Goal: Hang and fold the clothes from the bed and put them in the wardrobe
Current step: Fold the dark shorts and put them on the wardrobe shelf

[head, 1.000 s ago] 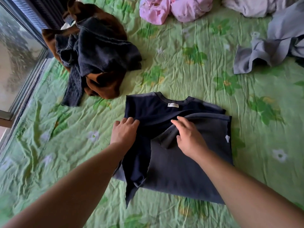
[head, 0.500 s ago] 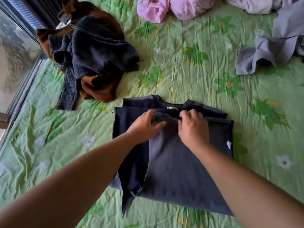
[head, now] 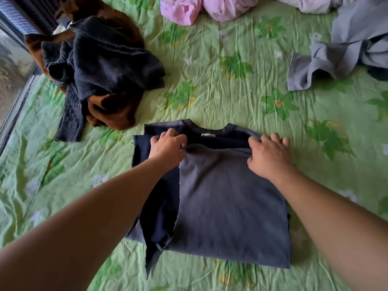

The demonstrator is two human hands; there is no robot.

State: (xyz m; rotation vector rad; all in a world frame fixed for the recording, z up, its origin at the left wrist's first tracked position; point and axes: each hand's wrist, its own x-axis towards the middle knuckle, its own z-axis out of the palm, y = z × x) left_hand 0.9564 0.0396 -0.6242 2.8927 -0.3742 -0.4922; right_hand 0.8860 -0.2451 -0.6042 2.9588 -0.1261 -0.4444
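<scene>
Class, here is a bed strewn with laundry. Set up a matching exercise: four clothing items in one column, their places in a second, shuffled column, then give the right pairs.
Items
1. navy shirt
2. brown and black pile
3. pink bundle
4. light grey garment

Places
a. far edge, middle
b. held by the left hand and right hand
c. far right
d. far left, by the window

Pairs: 1-b, 2-d, 3-a, 4-c

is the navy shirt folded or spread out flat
Partly folded: the navy shirt has its bottom doubled up to just below the collar, with the left hand and right hand gripping that edge.
</scene>
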